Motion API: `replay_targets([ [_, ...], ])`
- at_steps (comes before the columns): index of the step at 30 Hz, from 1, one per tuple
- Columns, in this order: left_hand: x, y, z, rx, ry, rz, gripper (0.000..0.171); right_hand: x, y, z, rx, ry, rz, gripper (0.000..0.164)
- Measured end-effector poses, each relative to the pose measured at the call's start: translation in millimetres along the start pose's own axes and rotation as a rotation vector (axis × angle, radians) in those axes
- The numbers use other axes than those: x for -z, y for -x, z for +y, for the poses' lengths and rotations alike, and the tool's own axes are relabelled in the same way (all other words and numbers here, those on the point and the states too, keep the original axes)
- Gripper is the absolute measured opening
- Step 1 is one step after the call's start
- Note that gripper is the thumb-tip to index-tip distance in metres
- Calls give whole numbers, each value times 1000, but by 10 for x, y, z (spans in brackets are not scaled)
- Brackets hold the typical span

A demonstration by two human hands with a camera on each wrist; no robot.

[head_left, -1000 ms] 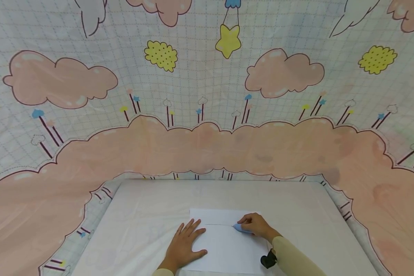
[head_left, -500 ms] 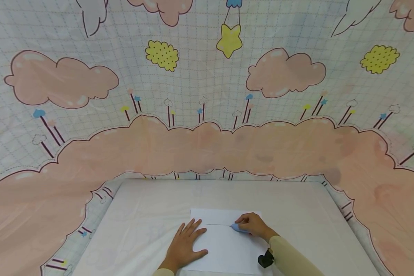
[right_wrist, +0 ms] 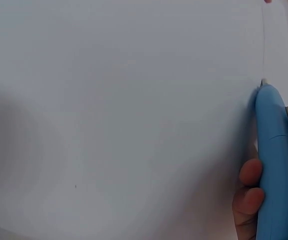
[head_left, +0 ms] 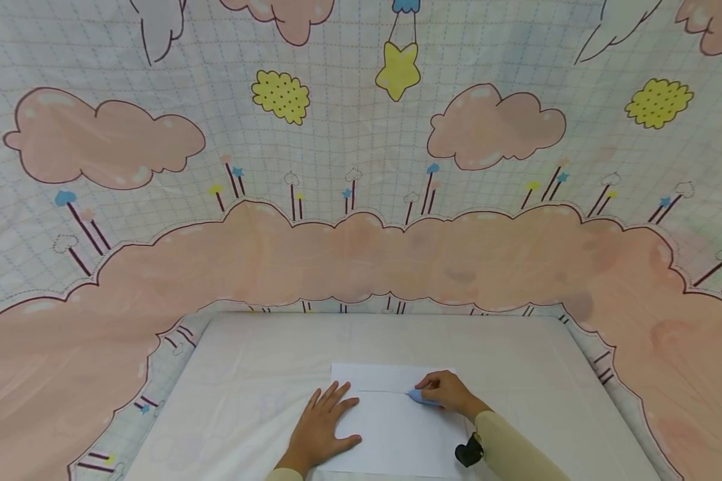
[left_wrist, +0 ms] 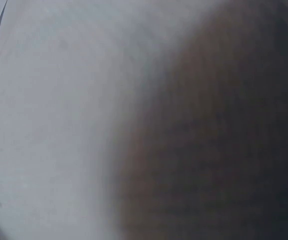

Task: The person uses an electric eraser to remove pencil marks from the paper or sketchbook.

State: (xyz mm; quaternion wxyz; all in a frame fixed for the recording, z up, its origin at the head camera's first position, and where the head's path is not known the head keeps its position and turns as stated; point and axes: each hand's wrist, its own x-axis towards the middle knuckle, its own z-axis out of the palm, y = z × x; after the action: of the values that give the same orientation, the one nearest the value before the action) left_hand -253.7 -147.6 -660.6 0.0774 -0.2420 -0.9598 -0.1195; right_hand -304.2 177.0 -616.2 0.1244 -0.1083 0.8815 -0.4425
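Observation:
A white sheet of paper [head_left: 391, 434] lies on the table, with a thin straight line running across its upper part. My left hand [head_left: 321, 427] rests flat on the paper's left side, fingers spread. On the right, my right hand [head_left: 448, 393] grips a blue utility knife [head_left: 424, 398], whose tip touches the paper at the line. In the right wrist view, fingers [right_wrist: 251, 172] curl round the knife [right_wrist: 277, 165], and its small blade tip meets the line. The left wrist view is mostly a blurred dark shape beside the white paper [left_wrist: 44, 125].
A white cover lies over the table [head_left: 265, 354]. Behind and around it hangs a patterned cloth [head_left: 361, 260] with clouds and stars. A black heart-shaped piece [head_left: 469, 451] sits at the right sleeve [head_left: 514, 444].
My right hand shifts the knife slightly left along the line, then slightly back to the right. The left hand stays in place on the paper.

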Motion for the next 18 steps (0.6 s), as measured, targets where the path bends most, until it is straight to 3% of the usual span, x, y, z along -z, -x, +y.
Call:
replay_targets([
  [6,-4,2,-8,6,-2,-13,74,-7,-13,-33,19,-12,-11,17],
  [18,-9,2,-3,-17,-18,34,74,-5,-9,-39,23,-20,-18,18],
])
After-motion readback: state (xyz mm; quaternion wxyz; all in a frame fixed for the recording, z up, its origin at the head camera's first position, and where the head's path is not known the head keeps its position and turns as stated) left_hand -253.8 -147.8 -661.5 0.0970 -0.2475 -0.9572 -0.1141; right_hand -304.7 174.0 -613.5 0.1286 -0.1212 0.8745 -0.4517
